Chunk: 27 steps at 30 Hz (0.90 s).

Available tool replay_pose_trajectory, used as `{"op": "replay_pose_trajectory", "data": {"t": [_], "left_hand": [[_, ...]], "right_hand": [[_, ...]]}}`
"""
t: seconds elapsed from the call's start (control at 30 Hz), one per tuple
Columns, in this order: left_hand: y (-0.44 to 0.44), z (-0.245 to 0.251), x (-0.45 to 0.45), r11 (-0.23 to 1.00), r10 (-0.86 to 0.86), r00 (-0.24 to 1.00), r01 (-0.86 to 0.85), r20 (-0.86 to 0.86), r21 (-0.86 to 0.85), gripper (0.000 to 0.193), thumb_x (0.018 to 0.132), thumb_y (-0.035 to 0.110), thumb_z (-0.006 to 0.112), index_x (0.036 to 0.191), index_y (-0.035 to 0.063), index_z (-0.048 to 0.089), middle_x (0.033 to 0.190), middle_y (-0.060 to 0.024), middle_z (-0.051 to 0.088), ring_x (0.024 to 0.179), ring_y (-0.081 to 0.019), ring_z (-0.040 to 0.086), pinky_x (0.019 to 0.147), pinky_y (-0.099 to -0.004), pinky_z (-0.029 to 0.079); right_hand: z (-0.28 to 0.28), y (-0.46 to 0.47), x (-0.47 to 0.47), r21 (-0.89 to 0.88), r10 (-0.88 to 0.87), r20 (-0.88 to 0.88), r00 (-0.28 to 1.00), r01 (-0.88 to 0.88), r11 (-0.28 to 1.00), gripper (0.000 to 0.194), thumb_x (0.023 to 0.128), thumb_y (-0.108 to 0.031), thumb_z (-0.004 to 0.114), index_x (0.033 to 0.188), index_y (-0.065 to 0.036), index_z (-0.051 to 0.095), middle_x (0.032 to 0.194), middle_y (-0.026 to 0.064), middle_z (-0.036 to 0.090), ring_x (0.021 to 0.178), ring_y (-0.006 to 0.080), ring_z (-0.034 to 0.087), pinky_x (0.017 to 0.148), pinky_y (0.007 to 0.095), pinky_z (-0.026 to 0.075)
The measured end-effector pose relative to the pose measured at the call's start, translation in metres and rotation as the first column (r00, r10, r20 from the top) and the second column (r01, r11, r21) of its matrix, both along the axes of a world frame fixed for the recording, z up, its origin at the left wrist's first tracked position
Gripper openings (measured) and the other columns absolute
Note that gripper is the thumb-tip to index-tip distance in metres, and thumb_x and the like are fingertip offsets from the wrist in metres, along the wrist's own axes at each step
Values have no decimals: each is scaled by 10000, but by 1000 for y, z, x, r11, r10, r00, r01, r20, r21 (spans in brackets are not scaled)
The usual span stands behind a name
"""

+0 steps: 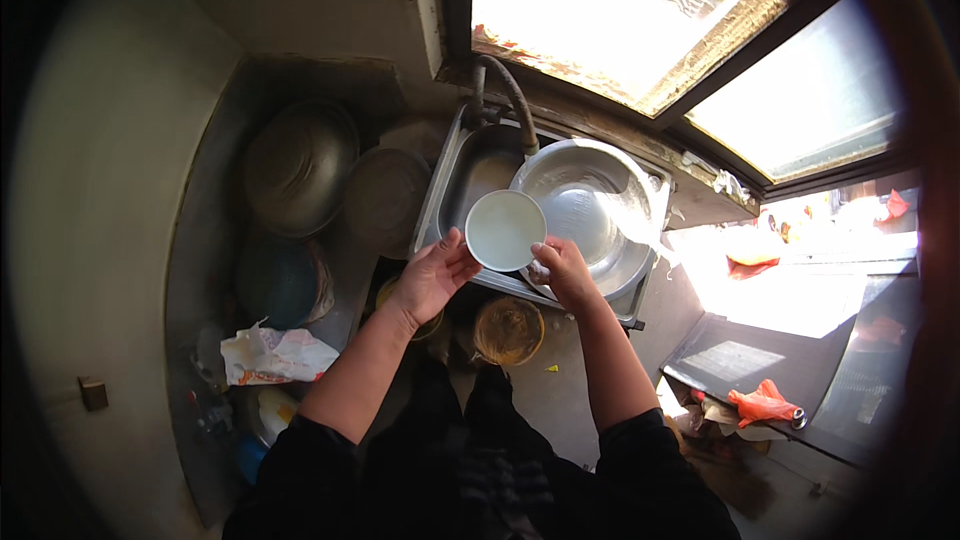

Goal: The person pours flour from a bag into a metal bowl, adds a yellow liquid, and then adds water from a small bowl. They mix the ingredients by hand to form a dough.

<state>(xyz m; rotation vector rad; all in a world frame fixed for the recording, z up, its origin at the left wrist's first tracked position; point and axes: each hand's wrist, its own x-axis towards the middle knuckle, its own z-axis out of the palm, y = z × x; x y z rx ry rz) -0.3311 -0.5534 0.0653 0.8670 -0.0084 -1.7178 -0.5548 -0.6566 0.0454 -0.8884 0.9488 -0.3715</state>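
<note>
A round white cup [506, 230] with pale, cloudy contents is held over the front edge of a stainless steel sink [480, 176]. My right hand [564, 270] grips it at its lower right side, the thumb near the rim. At its left side is my left hand [435, 277], palm up with fingers spread; whether the fingertips touch the cup cannot be told. Behind and to the right of the cup, a large metal basin [577, 202] rests on the sink, lit by sunlight. A curved faucet spout [514, 94] ends beside the basin's upper left rim.
Large round pans [302, 169] and a printed plastic bag [276, 355] occupy the left counter. A round container [508, 330] stands below the sink's front edge, near the person's feet. Windows [630, 15] rise behind the sink. An orange plastic bag [763, 403] lies at the right.
</note>
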Motion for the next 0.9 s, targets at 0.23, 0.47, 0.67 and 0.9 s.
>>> {"op": "replay_pose_trajectory", "data": {"t": [0.23, 0.47, 0.67, 0.9], "left_hand": [[91, 26, -18, 964, 266, 962, -265, 58, -35, 369, 882, 217, 714, 1193, 54, 602, 1136, -51, 643, 1073, -161, 605, 997, -335, 469], [203, 47, -10, 846, 533, 843, -530, 76, -62, 386, 875, 211, 712, 1211, 66, 589, 1148, -51, 641, 1085, -163, 608, 996, -337, 476], [309, 60, 2, 701, 711, 687, -709, 148, -73, 380, 894, 217, 681, 1217, 47, 571, 1170, -66, 634, 1097, -166, 608, 983, -358, 495], [450, 56, 26, 501, 845, 474, -864, 248, -55, 443, 892, 235, 691, 1233, -13, 554, 1177, -107, 623, 1083, -204, 617, 992, -381, 499]], "right_hand": [[27, 51, 33, 0, 243, -43, 969, -243, 970, 292, 899, -306, 622, 1012, -38, 652, 861, -21, 599, 763, 84, 539, 665, 257, 456], [56, 120, 88, -10, 566, 36, 824, -566, 825, 439, 913, -409, 627, 1143, -36, 626, 964, -6, 632, 863, 88, 580, 743, 270, 488], [65, 189, 152, -187, 849, 74, 523, -829, 527, 480, 991, -404, 523, 1247, 0, 561, 815, -22, 562, 713, 54, 470, 626, 205, 372], [126, 283, 250, -832, 779, -363, 510, -554, -25, 413, 881, -80, 552, 1287, -139, 596, 846, 36, 547, 733, 146, 535, 681, 278, 459]]}}
